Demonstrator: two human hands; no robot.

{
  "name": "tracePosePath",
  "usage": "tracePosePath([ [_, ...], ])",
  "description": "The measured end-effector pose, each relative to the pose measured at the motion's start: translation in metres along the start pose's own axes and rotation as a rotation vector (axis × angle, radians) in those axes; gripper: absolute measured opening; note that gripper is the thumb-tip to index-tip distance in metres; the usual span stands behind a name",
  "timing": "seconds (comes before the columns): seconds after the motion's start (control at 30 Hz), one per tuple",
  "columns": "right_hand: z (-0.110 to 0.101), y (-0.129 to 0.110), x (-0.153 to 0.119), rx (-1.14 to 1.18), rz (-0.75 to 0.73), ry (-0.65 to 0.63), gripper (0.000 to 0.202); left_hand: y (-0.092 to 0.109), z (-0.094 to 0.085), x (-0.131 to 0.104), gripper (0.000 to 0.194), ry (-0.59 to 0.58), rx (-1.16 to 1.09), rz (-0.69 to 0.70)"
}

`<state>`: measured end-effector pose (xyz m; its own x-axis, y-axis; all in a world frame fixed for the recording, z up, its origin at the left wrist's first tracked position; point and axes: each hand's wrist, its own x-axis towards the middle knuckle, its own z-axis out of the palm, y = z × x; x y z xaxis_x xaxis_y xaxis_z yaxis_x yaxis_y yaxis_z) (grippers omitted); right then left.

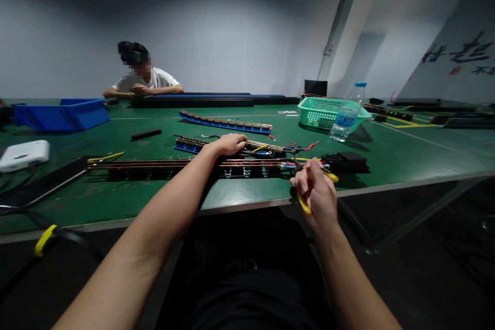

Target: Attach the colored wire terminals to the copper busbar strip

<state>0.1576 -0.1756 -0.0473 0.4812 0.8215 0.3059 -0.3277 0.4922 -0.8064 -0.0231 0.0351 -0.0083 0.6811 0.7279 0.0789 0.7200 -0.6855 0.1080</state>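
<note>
My right hand (316,191) is closed round yellow-handled pliers (303,203), whose dark jaws are at coloured wires (290,165) by the right end of a long black rail with copper strips (174,164). My left hand (231,144) lies over a shorter blue-based strip with brass-coloured bars (187,144), just behind the long rail. Its fingers point right and look stretched out; their undersides are hidden. Loose wires with a red end (312,146) and a blue ring terminal (264,153) come out near this strip. A black block (344,162) lies right of the pliers.
Another blue-based strip (226,122) lies farther back. A blue bin (62,116) and a white box (25,155) are at left; a green basket (325,108) and a water bottle (346,118) at right. A co-worker (143,75) leans on the far edge beside long dark rails (193,101).
</note>
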Motion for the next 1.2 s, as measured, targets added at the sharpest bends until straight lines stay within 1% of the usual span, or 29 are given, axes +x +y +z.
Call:
tracePosePath([
  [0.03, 0.001, 0.003, -0.006, -0.101, -0.028, -0.02, 0.037, 0.0, 0.0, 0.0, 0.044, 0.003, -0.004, 0.003],
  [0.1, 0.003, 0.007, -0.021, -0.329, -0.052, -0.122, 0.031, 0.0, 0.001, 0.0, 0.043, 0.004, -0.01, 0.001],
  [0.2, 0.007, 0.007, -0.046, -0.562, -0.143, -0.377, 0.019, 0.002, -0.001, -0.001, 0.043, -0.001, 0.0, -0.021],
  [0.3, 0.013, 0.001, -0.059, -0.611, -0.268, -0.592, 0.018, 0.004, -0.002, -0.003, 0.043, -0.011, 0.012, -0.028],
  [0.33, 0.015, 0.0, -0.058, -0.597, -0.294, -0.642, 0.021, 0.004, -0.003, -0.003, 0.043, -0.014, 0.012, -0.026],
  [0.4, 0.02, -0.002, -0.049, -0.53, -0.302, -0.693, 0.024, 0.004, -0.003, -0.002, 0.042, -0.019, 0.01, -0.026],
  [0.5, 0.029, 0.004, -0.026, -0.335, -0.204, -0.707, 0.027, 0.003, -0.001, 0.0, 0.041, -0.016, 0.005, -0.035],
  [0.57, 0.036, 0.013, -0.01, -0.194, -0.104, -0.731, 0.042, 0.001, 0.0, 0.001, 0.039, -0.012, -0.004, -0.024],
  [0.63, 0.041, 0.022, 0.0, -0.053, -0.079, -0.65, 0.057, 0.001, 0.001, 0.002, 0.036, -0.006, -0.012, -0.009],
  [0.67, 0.042, 0.025, 0.004, -0.001, -0.064, -0.609, 0.06, 0.0, 0.001, 0.002, 0.035, -0.003, -0.016, -0.005],
  [0.73, 0.044, 0.029, 0.006, 0.062, -0.027, -0.533, 0.059, -0.001, 0.002, 0.002, 0.035, 0.004, -0.027, -0.003],
  [0.87, 0.044, 0.027, 0.004, 0.058, 0.049, -0.451, 0.053, -0.002, 0.003, 0.002, 0.036, 0.012, -0.044, 0.0],
  [1.0, 0.044, 0.026, 0.002, 0.023, 0.088, -0.394, 0.055, -0.002, 0.002, 0.0, 0.037, 0.015, -0.04, 0.012],
  [1.13, 0.042, 0.03, 0.002, 0.025, 0.059, -0.344, 0.052, -0.002, 0.002, 0.0, 0.037, 0.012, -0.034, 0.01],
  [1.2, 0.04, 0.033, 0.001, -0.05, -0.009, -0.33, 0.048, -0.001, 0.002, 0.001, 0.037, 0.011, -0.029, 0.01],
])
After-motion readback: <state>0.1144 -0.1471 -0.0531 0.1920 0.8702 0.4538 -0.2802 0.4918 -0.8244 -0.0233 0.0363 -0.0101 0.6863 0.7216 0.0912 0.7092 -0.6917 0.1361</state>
